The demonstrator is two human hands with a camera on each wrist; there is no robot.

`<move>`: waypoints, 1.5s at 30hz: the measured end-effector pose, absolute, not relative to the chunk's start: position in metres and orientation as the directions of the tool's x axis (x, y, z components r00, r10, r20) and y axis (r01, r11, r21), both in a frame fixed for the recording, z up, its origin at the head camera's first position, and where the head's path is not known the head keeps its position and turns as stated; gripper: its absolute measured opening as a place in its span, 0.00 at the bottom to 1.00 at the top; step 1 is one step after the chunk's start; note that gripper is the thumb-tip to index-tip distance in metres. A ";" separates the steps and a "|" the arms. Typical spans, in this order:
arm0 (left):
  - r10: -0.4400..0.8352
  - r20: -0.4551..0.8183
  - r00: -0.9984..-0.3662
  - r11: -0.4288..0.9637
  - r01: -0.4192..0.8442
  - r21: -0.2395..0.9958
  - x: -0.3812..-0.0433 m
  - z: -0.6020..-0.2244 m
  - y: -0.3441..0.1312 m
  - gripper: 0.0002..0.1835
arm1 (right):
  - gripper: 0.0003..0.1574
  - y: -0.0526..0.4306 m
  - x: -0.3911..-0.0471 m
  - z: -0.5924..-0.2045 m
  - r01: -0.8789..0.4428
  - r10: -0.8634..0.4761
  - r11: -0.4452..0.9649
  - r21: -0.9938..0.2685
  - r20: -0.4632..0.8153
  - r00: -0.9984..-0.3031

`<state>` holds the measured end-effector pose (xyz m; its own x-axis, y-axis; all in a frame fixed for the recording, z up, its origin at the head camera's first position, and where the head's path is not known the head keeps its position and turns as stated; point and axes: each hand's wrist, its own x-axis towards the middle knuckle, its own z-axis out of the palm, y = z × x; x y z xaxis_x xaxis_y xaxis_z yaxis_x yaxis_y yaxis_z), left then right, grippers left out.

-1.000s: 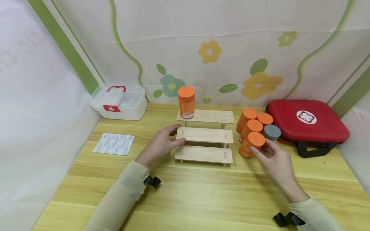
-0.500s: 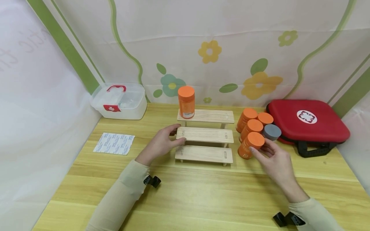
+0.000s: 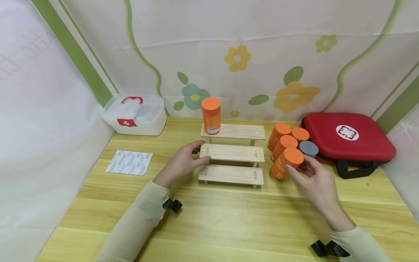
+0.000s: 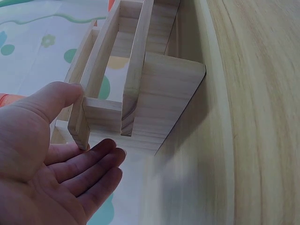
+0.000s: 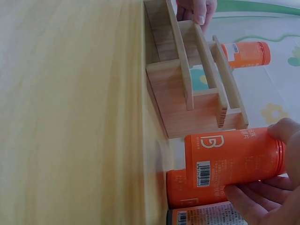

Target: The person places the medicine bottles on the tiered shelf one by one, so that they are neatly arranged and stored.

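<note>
A three-tier wooden step stand (image 3: 231, 152) occupies the middle of the table. At its left end my left hand (image 3: 182, 163) pinches the middle tier between thumb and index finger; the left wrist view shows its other fingers (image 4: 96, 173) extended beneath. One orange bottle (image 3: 211, 117) stands upright on the left of the top tier. To the right of the stand, my right hand (image 3: 316, 182) grips another orange bottle (image 3: 281, 166) by its upper part. That bottle leans with its lid to the right, and overlaps a second bottle (image 5: 180, 190) in the right wrist view.
Behind the held bottle cluster several more bottles, orange-lidded (image 3: 284, 142) and one grey-lidded (image 3: 308, 148). A red first-aid case (image 3: 350, 136) lies beside them at right. Back left stands a translucent first-aid box (image 3: 139, 120), with a white printed sachet (image 3: 129, 162) in front.
The bottle in my right hand has tilted, its lid shifting right and slightly up, and the right hand has moved a little right. My left hand and the stand keep their place.
</note>
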<state>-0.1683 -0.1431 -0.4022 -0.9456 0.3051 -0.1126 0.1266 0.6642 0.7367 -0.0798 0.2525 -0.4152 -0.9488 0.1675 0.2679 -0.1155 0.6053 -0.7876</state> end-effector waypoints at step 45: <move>0.307 -0.099 -0.947 0.648 0.132 0.750 -0.168 -0.405 -0.144 0.41 | 0.32 0.245 -0.093 -0.358 -0.265 0.188 0.565 -0.781 0.434 -0.881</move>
<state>-0.1676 -0.1436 -0.4048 -0.9465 0.3070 -0.0991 0.1316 0.6480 0.7502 -0.0927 0.2446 -0.3581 -0.8809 0.1879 0.4344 -0.2648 0.5651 -0.7814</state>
